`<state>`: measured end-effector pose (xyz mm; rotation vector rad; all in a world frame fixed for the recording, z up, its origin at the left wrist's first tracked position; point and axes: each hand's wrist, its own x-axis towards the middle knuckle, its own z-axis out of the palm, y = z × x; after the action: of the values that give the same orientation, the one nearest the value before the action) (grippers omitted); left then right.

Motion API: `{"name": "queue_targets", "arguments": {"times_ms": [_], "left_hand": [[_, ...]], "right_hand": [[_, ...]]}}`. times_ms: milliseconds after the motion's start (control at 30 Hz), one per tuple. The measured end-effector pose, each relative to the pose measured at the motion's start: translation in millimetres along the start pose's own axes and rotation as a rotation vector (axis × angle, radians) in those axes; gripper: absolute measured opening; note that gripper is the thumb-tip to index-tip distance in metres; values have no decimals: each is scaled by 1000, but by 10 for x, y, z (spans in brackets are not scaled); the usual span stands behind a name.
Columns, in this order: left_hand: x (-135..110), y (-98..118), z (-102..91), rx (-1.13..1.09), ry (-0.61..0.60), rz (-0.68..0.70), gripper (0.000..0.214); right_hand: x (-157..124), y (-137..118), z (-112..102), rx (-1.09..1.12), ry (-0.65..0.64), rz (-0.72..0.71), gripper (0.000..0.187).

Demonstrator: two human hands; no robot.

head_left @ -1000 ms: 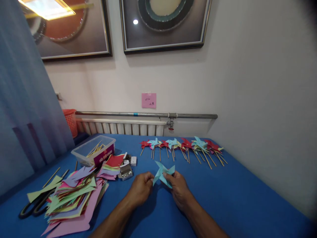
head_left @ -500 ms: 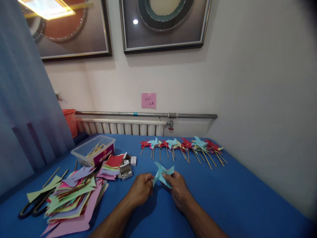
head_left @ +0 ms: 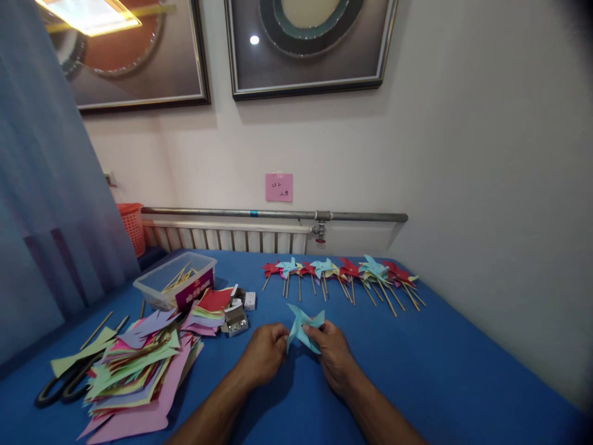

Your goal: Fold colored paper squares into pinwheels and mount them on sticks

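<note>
Your light-blue pinwheel (head_left: 296,321) was between your two hands, to the right of the clear box (head_left: 197,290) and nearer to you than it. Your right hand (head_left: 336,351) was the nearer one: its thumb and fingers closed in a pinch on the paper, close to the pinwheel's middle. Your left hand (head_left: 264,352) had its fingers curled in just beside the opposite blade; whether they had hold of anything, you could not have told from this view. The four-bladed shape gave no clear long axis, and no stick could be made out on it.

By count, you had one pinwheel in hand. The row of pinwheels (head_left: 373,269) lay well to the right of the clear box; three faces there showed light blue and four red, with others overlapped too closely to number. One big paper pile (head_left: 134,371) was on the near side of the clear box, and one smaller paper stack (head_left: 213,309) just off its near right corner. One pair of scissors (head_left: 74,389) lay nearer you than the clear box and to its left, partly under paper. The sticks (head_left: 176,281) inside the clear box were too bunched to count.
</note>
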<state>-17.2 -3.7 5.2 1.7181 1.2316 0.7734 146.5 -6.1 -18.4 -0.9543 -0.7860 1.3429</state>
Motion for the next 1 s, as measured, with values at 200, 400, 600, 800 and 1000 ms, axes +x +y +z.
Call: {"name": "queue_targets", "arguments": {"times_ms": [200,400,600,800,1000], "left_hand": [[-8,8,2,11,10,17,18],[-4,-30,30,94,44,68,20],[0,-56,60,208,98,115,18],[10,-64,69,225,105,115,20],[5,-83,82,239,111,139,20]], "right_hand": [[6,14,-7,-45,6,-26,32],[54,59,-49,-87,40,-43,33],[74,87,-60,-77,37,-46,35],[77,81,-53,-79,39,-51,32],[72,79,-45,-87,48,-65,31]]}}
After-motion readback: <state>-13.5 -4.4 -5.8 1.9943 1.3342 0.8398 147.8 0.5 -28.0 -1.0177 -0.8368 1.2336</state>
